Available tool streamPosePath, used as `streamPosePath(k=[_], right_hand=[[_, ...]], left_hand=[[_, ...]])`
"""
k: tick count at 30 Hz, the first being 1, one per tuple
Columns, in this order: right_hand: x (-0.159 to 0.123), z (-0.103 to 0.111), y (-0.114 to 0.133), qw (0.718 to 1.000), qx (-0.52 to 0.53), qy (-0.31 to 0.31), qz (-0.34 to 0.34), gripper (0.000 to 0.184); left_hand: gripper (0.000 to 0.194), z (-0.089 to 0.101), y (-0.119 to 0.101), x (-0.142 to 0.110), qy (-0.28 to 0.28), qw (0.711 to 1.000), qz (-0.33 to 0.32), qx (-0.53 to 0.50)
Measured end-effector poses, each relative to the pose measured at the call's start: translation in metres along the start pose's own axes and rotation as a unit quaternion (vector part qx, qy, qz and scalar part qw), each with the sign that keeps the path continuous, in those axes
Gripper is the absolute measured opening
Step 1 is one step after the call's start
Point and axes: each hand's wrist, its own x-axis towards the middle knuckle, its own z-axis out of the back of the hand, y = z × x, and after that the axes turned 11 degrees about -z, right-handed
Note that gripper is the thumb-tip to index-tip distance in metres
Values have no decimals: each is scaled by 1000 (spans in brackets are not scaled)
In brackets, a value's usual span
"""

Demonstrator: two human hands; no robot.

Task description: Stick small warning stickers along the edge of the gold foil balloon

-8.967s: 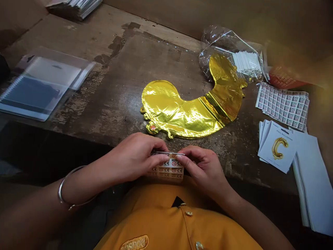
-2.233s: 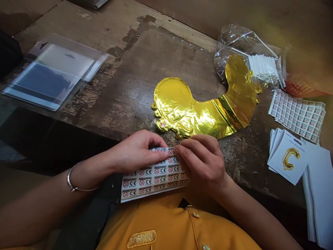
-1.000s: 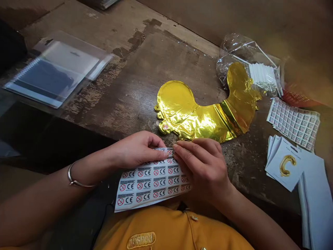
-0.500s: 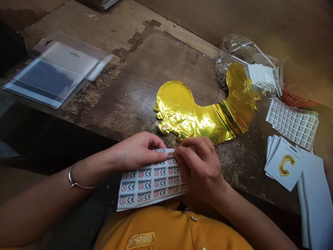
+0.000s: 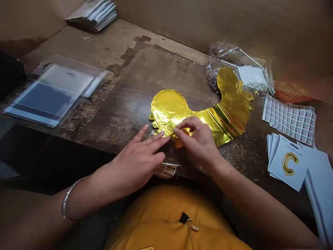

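Near the centre of the frame, one curved, flat, shiny gold foil balloon, lying on the one worn brown wooden worktop, with small foil tabs along its lower left edge. On that edge, the bare left hand, fingers spread, tips at the foil. Just right of it, the bare right hand, tips of thumb and forefinger pressed together at the foil; cannot tell whether anything thin sits between. Beside those tips, one small round reddish mark on the gold.

Below, at lower centre, one white paper sheet of printed CE labels, partly hidden by the left hand. On the left wrist, one thin silver metal bracelet.

At upper right, one clear plastic bag with many white sticks, too many to count. At right, at least two white label sheets with small printed squares; below, at least three white cards, the front one bearing one gold C.

At left, at least two clear plastic sleeves; at upper left, one stack of pale folded packets.
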Motion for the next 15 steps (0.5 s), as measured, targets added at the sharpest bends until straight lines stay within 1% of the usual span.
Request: streamPosePath(k=[1,3,6,11,15], right_hand=[[4,-5,-3,1000,-9,1,-2,10],[9,-12,-8,999,-13,14,-29,11],[9,-13,-12,997,-10,43,-58,13],[9,-13,-8,998,-16,46,-39,12],[12,-16,-4,996,-57,68,-9,16]], left_hand=[[9,-2,4,1,13,1000,1,-10],[8,-5,10,2,30,999,10,-25],[9,-7,14,2,37,999,18,-36],[9,-6,12,2,29,998,26,-50],[12,-4,12,3,43,998,20,-47]])
